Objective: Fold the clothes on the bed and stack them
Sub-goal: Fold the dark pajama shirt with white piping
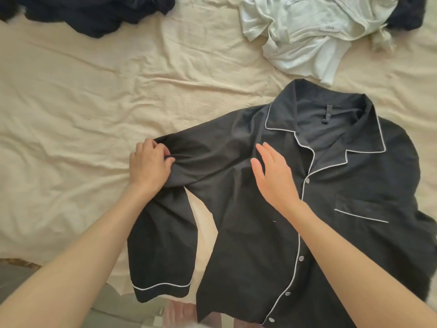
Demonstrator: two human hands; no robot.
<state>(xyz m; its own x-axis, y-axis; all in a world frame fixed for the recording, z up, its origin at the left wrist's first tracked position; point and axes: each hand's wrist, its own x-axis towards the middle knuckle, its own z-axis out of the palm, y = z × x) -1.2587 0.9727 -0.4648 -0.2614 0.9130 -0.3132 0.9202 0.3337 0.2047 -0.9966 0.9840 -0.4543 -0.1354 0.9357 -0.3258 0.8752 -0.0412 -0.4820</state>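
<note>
A dark pyjama shirt (331,185) with white piping lies face up on the cream bed sheet (82,102), collar away from me, buttons down the front. Its left sleeve (163,245) bends at the elbow and hangs down toward the bed's near edge, cuff at the bottom. My left hand (149,166) grips the bunched fabric at that sleeve's bend. My right hand (272,171) lies flat with straight fingers on the shirt's chest, just left of the button placket.
A crumpled pale white garment (307,31) lies at the back right, with a dark one (409,13) behind it. A heap of dark clothing (94,13) sits at the back left. The bed's near edge and grey floor (118,308) show at the bottom left.
</note>
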